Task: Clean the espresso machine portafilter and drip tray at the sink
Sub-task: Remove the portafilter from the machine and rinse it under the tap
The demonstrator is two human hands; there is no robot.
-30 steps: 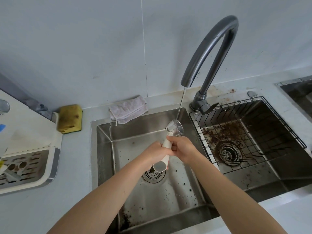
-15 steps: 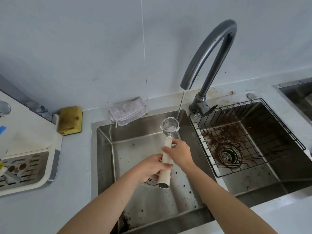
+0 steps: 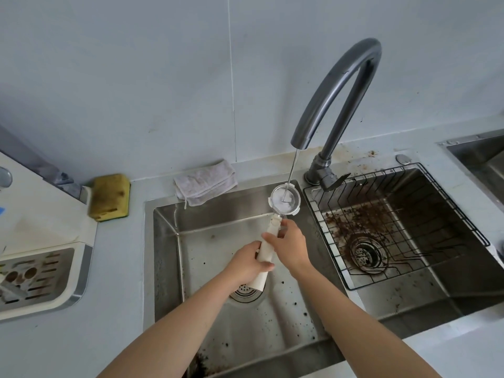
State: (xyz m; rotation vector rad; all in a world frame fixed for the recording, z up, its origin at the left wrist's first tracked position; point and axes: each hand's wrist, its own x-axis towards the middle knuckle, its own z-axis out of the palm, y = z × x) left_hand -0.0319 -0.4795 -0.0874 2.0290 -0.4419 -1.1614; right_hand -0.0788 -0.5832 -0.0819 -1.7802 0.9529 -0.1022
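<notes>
Over the left basin of a steel sink, under a thin stream of water from a grey arched tap: a portafilter with a cream handle, its metal basket at the far end, facing up, catching the stream and full of whitish water. Gripped by both hands. Left hand wrapped round the lower part of the handle, fingers curled. Right hand closed round the handle higher up, just below the neck of the basket. Butt end of the handle poking out beneath the left hand, above the round drain.

No lettering large enough to read anywhere in view.

Pale grey counter all round, backed by a pale wall with one vertical seam. Dark specks of coffee on the floor of the left basin. Beside it, a right basin fitted with a black wire rack, brown grounds scattered inside. Rusty stains around the foot of the tap. Against the wall, a yellow sponge, and to its right a folded grey cloth at the sink's back edge.

At far left, a white espresso machine, with the drip tray at its foot: slotted metal grille, two brown rings on it, well apart from both hands.
</notes>
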